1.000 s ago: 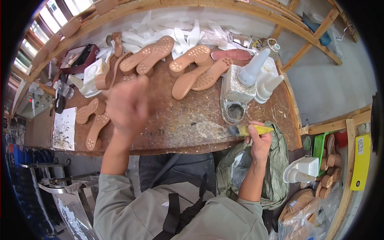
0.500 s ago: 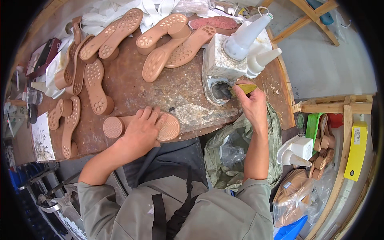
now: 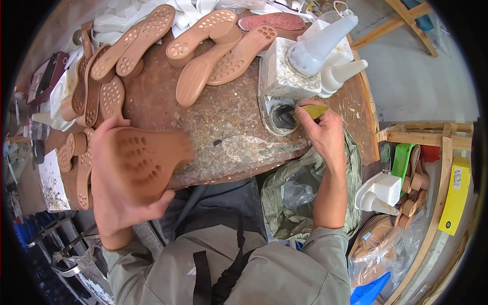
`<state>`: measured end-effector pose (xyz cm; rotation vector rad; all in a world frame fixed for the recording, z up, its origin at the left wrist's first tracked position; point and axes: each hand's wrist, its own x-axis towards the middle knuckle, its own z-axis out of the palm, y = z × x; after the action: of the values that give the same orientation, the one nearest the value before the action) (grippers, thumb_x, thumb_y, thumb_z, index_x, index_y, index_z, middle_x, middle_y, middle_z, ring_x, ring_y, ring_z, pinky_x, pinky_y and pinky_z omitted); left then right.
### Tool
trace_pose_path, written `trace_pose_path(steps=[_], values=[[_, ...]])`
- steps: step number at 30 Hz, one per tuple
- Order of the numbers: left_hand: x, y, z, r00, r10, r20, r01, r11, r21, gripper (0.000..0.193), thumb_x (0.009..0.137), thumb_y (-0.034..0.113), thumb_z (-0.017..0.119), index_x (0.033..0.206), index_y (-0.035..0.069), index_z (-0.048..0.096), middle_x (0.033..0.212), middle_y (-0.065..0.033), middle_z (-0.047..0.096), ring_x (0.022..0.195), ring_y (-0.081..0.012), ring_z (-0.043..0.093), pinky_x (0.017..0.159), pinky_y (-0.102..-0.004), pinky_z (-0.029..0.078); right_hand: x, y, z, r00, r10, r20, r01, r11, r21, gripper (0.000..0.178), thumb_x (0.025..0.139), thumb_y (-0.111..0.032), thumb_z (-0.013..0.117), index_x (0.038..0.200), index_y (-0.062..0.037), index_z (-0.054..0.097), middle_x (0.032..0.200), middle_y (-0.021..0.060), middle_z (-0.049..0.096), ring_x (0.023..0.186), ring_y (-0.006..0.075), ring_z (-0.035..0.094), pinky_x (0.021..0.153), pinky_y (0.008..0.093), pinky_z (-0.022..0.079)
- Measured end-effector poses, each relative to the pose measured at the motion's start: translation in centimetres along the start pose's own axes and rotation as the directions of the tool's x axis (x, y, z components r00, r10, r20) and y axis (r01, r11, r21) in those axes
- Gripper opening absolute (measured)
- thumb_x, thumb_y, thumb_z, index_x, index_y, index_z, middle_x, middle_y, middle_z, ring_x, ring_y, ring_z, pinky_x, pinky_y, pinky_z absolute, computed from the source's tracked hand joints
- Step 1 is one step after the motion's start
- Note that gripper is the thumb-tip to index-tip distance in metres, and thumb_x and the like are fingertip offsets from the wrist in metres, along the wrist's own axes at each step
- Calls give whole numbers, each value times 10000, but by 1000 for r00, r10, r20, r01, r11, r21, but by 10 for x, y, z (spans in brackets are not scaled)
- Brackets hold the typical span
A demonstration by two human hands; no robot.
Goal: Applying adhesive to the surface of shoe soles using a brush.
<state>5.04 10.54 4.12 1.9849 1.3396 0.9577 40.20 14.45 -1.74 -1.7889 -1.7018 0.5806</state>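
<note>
My left hand (image 3: 114, 188) is closed around a tan shoe sole (image 3: 147, 162), lifted off the near left of the table and tilted so its dimpled side shows; motion blurs both. My right hand (image 3: 325, 127) pinches a flat yellow brush (image 3: 316, 110). The brush's dark end reaches into the round opening of a glue pot (image 3: 274, 133), whose inside is coated dark. Above that opening rises a white, glue-crusted bottle (image 3: 287, 76) with a long cone spout. Several other tan soles (image 3: 239, 63) lie across the far and left parts of the table.
The brown worktable (image 3: 157, 101) has a whitish glue-stained patch (image 3: 254, 147) near its front edge. Below my right forearm hangs an open green sack (image 3: 272, 203). A second white spouted bottle (image 3: 380, 192) stands lower right, near wooden framing (image 3: 442, 178). A pink insole (image 3: 272, 21) lies far back.
My left hand has picked up the sole that lay flat under it, moved it left and turned its dimpled side into view. My right hand stays at the pot with the brush.
</note>
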Motion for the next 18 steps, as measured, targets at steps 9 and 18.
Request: trace_pose_path(steps=[9,18], values=[[-52,-55,90,951,69,-301,-156,949,-275,1067,560,245,869,1344,25,179,1306,-221,323,1155,-323,465,991,-432,403,-7,-15,-3,997,70,-25,-68,995,76,194,825,-178,641,912,-5,651,637,82,588,574,113,540,565,271,444],[-72,-55,96,964,90,-249,-158,950,-269,1076,592,221,851,1338,27,101,1351,-256,252,1212,-349,415,985,-420,388,-17,-5,-2,996,23,-86,-26,999,-29,202,828,-177,632,922,3,639,614,73,565,561,107,509,556,268,431]])
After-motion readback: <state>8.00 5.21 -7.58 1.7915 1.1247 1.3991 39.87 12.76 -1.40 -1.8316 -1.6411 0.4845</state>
